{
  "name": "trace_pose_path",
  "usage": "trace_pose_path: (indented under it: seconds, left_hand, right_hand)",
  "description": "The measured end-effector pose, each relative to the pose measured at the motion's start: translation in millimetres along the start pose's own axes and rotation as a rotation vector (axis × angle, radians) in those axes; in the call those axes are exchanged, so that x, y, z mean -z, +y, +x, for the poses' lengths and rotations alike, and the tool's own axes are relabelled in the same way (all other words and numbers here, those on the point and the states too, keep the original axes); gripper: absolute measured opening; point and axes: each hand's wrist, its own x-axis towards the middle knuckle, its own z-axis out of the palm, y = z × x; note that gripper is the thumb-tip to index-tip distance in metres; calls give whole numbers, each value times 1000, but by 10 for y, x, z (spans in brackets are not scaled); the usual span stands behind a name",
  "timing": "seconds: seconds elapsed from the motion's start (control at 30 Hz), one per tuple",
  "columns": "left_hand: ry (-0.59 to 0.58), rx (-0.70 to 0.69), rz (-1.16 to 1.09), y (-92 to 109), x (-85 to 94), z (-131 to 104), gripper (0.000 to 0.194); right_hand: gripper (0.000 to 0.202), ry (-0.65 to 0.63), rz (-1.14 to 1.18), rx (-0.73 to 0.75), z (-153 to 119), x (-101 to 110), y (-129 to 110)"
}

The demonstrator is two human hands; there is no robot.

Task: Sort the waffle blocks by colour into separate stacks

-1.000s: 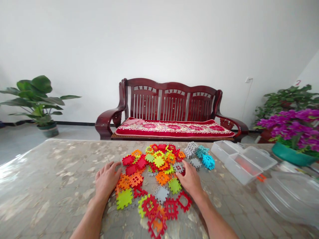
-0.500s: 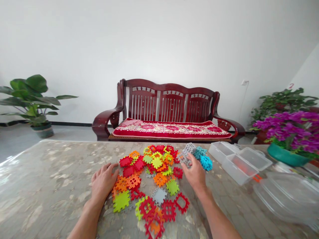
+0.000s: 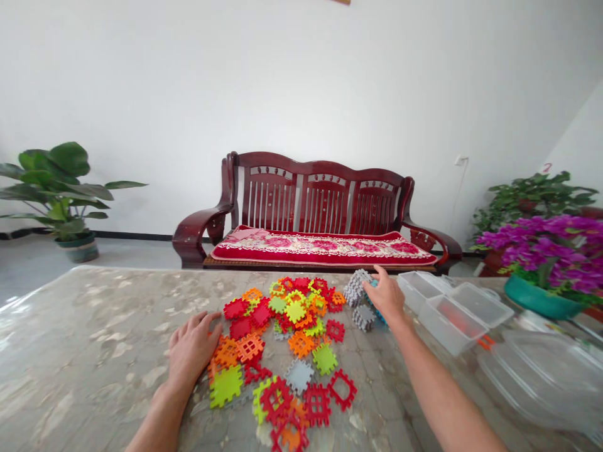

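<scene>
A loose pile of notched square plastic building pieces in red, orange, yellow-green and grey (image 3: 300, 375) lies in front of me. My left hand (image 3: 194, 345) rests on the table at the pile's left edge, open, its fingers loosely bent and holding nothing. My right hand (image 3: 387, 297) is over the right side, thumb and index finger apart, beside a stack of grey notched pieces (image 3: 357, 287). A second grey stack (image 3: 364, 317) sits just nearer to me. Blue pieces (image 3: 379, 313) are mostly hidden behind the right hand; whether the fingers touch them I cannot tell.
To the right stand clear plastic boxes (image 3: 452, 341) with orange-red pieces inside, and clear lids (image 3: 537, 376). A teal bowl of purple flowers (image 3: 541, 295) is at the far right. Beyond the table (image 3: 113, 351) is a dark wooden bench (image 3: 325, 188).
My right hand has moved right and away from me, from the grey pieces to over the blue ones. More of the grey stacks shows now. My left hand has stayed almost still.
</scene>
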Motion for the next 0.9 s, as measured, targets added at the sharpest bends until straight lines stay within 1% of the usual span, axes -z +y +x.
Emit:
trace_pose_path:
  seconds: [0.13, 0.23, 0.4, 0.5, 0.6, 0.77, 0.9]
  left_hand:
    - [1, -9, -7, -7, 7, -1, 43]
    - [0, -8, -2, -2, 14, -1, 43]
    - [-2, 1, 5, -2, 1, 5, 44]
    - [-7, 5, 3, -10, -13, 6, 44]
    - [-1, -2, -1, -19, -27, 9, 44]
    - [1, -4, -7, -24, -32, 18, 44]
    - [6, 2, -9, -10, -24, 12, 44]
  right_hand:
    - [60, 4, 10, 6, 9, -33, 0]
    - [62, 34, 52, 23, -15, -52, 26]
    - [81, 121, 196, -25, -212, -194, 116]
    - [94, 95, 218, -72, -340, -320, 134]
    - [101, 48, 211, -116, -384, -400, 94]
    - [107, -2, 150, -150, -345, -407, -23]
    - [110, -45, 67, -188, -319, -395, -72]
